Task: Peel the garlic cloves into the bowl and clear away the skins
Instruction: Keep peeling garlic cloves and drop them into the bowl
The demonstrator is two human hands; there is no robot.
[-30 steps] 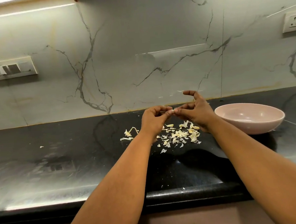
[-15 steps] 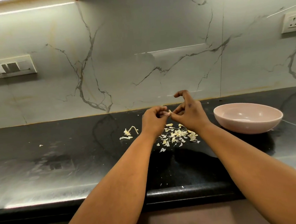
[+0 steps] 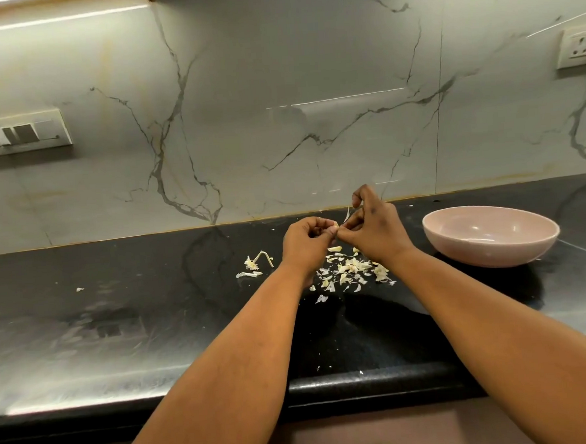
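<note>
My left hand [image 3: 305, 245] grips a small garlic clove [image 3: 334, 225] between thumb and curled fingers, above the black counter. My right hand [image 3: 374, 230] meets it from the right and pinches a thin strip of skin [image 3: 347, 214] lifted off the clove. Under both hands lies a loose pile of pale garlic skins [image 3: 351, 269]. A pink bowl [image 3: 492, 244] stands on the counter to the right of my right hand; what lies inside it is hidden by its rim.
A garlic stem and skin scraps [image 3: 255, 267] lie left of the pile, with a tiny fleck [image 3: 79, 289] further left. The black counter [image 3: 118, 301] ends at a front edge near me. A marble wall with switch plates [image 3: 22, 133] backs it.
My right hand has pulled up and away from the clove, lifting a strip of skin. The left hand holds nearly still.
</note>
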